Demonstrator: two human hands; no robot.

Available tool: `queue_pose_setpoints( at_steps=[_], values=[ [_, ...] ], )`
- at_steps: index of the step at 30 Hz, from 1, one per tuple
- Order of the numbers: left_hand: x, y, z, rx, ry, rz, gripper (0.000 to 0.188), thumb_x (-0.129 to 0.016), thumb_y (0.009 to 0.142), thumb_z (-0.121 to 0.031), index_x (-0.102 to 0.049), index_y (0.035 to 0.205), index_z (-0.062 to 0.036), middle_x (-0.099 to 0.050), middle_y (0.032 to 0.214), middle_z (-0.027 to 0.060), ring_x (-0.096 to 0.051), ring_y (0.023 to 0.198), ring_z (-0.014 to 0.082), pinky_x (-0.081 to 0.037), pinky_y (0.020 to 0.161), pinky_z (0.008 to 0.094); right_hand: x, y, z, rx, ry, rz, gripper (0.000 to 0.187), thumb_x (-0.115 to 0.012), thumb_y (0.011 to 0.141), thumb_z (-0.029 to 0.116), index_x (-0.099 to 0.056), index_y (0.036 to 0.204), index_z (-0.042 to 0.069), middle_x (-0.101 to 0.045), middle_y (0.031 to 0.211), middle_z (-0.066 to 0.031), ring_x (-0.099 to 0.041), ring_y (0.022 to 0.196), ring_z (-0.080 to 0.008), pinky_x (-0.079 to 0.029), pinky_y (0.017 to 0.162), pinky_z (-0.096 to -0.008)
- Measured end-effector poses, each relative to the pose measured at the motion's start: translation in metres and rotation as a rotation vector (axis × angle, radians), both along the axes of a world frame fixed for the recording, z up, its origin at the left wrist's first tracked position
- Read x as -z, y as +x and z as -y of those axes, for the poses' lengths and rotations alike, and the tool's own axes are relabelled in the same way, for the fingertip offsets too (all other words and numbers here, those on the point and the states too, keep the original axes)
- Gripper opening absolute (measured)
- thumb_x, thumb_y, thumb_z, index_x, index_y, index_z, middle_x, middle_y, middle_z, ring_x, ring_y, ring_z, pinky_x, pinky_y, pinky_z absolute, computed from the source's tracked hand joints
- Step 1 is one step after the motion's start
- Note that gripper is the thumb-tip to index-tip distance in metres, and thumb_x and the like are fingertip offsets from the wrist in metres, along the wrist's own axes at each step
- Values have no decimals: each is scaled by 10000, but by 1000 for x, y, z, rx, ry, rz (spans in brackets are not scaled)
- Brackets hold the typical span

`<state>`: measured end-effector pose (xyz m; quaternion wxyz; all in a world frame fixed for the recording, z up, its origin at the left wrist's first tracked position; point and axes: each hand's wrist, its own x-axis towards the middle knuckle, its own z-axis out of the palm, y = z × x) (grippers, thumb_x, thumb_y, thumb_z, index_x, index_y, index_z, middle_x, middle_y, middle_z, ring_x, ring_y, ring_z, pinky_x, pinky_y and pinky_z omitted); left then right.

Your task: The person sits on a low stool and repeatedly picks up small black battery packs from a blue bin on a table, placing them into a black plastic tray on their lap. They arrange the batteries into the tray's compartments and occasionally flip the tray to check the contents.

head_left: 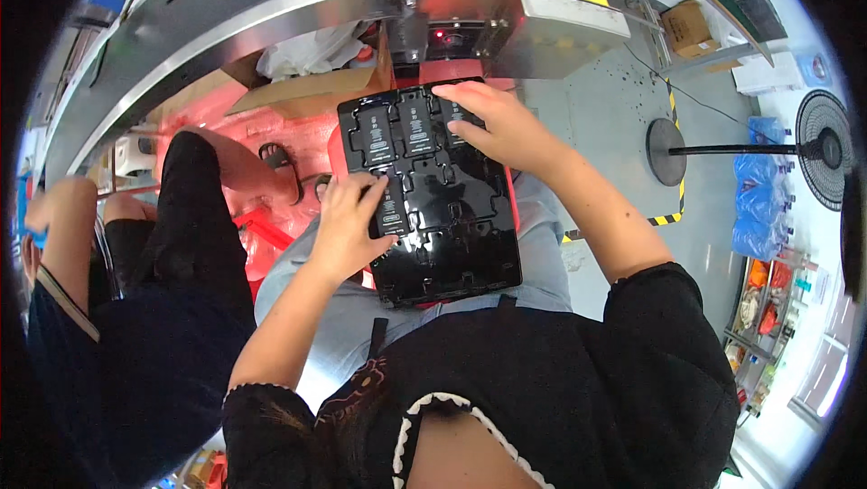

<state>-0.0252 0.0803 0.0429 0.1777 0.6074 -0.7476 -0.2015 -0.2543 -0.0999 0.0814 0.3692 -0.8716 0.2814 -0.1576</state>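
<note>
A black moulded plastic tray point(452, 259) rests across my lap. Flat black blocks with white print, which look like battery packs point(418, 132), sit in its far pockets, while its nearer pockets are glossy. My left hand point(339, 223) is at the tray's left side, thumb and fingers bracketing the ends of one such battery pack point(390, 209). At the far right corner, my right hand point(497, 123) has its fingers and thumb around another battery pack point(459, 114), partly hidden by the hand.
A metal-edged workbench point(298, 15) runs across the far side, with an open cardboard box point(316, 92) beneath. Another person's leg point(194, 182) is close on my left. A black pedestal fan point(817, 146) stands right. Red sheeting point(194, 114) covers floor ahead.
</note>
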Motion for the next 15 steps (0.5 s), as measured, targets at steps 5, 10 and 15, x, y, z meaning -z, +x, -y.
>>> queue_pose_setpoints(
  at_steps=[5,10,15],
  values=[
    [17,-18,-13,-27,6,81,602,-713,749,-200,-528,1299,-37,-453,1338,131,-347,1357,340,-219,1128,604,-49,15,3,-32,-192,211,348,-664,876,104,-630,1215,35,-653,1150,-123,-653,1004,-229,-515,881,-333],
    [27,-28,-19,-71,-52,207,492,-634,814,-86,-543,1296,-47,-372,1453,185,-278,1407,388,-189,1129,627,-122,34,50,145,-429,359,232,-653,903,131,-693,1118,53,-695,1054,-59,-649,949,-131,-514,833,-276],
    [-51,2,25,-4,-261,-121,395,-640,838,-56,-607,1232,-78,-508,1360,159,-434,1320,364,-315,1115,492,-130,74,191,203,-824,223,687,-703,695,238,-516,1319,21,-441,1401,-218,-470,1246,-368,-379,1070,-416]
  ],
)
